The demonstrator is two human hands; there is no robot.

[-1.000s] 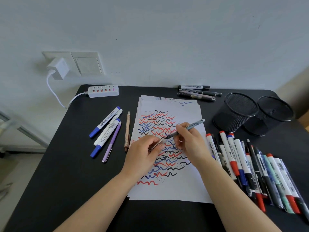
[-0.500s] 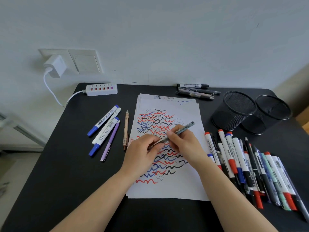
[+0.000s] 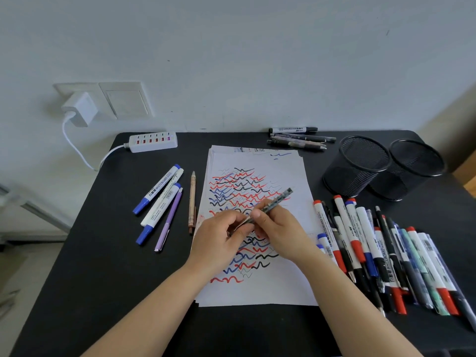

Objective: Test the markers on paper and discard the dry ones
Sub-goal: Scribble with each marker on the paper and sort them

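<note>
Marker rows [image 3: 381,253] flanking paper [image 3: 296,181].

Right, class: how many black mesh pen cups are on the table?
2. One mesh cup stands at the table's back right; the second mesh cup is right beside it, further right. None appears hidden.

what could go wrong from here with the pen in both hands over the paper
1. Both hands, left hand and right hand, grip one thin pen above the paper; if its cap pops free suddenly, the tip may streak the scribbles and confuse the test.
2. The right forearm lies close to the crowded row of markers; a sideways sweep could roll them and mix tested with untested.
3. The mesh cups stand close behind that row and could tip if knocked.
</note>
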